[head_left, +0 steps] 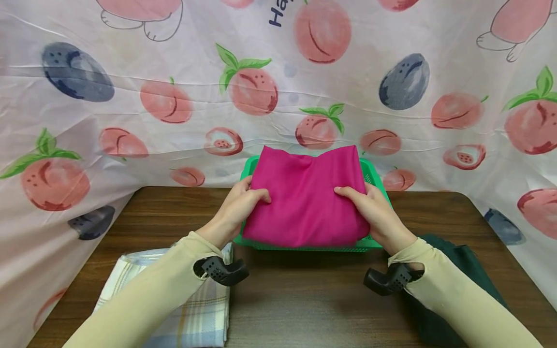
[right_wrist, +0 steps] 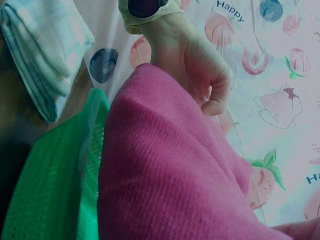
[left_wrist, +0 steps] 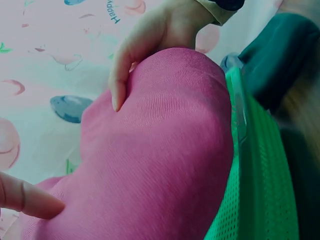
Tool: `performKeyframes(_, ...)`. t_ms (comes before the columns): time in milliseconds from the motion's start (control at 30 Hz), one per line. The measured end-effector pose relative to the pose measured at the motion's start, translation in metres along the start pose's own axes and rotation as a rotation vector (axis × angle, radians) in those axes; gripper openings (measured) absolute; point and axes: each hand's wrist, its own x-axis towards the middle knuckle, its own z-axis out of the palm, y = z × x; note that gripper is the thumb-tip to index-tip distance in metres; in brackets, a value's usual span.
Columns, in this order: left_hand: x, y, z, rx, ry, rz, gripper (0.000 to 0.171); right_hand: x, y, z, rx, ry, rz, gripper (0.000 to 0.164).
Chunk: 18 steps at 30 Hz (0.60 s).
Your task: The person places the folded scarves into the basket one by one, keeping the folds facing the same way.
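Observation:
A folded magenta cloth (head_left: 306, 203) is held up by both hands over a green plastic basket (head_left: 370, 169). My left hand (head_left: 237, 208) grips its left side, thumb on the near face and fingers behind. On the opposite side my right hand (head_left: 376, 212) holds the cloth the same way. In the left wrist view the magenta cloth (left_wrist: 165, 135) bulges beside the basket's perforated wall (left_wrist: 265, 165). The right wrist view shows the cloth (right_wrist: 160, 165) above the basket rim (right_wrist: 92, 115). Most of the basket's inside is hidden by the cloth.
A folded plaid cloth (head_left: 200, 309) in white, blue and yellow lies on the brown wooden table (head_left: 283, 299) at the left, partly under the left forearm. To the right, a dark green cloth (head_left: 461, 266) lies beneath the right forearm. A fruit-print curtain (head_left: 278, 63) hangs behind the table.

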Motion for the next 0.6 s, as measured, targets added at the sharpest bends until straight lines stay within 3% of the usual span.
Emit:
performKeyframes(300, 0.016, 0.0, 0.003, 0.039, 0.032, 0.055, 0.061, 0.022, 0.002, -0.002, -0.005, 0.058, -0.013, 0.042)
performKeyframes(600, 0.026, -0.011, 0.003, 0.106, 0.049, 0.049, 0.062, 0.038, 0.01, -0.007, -0.09, 0.037, -0.037, 0.055)
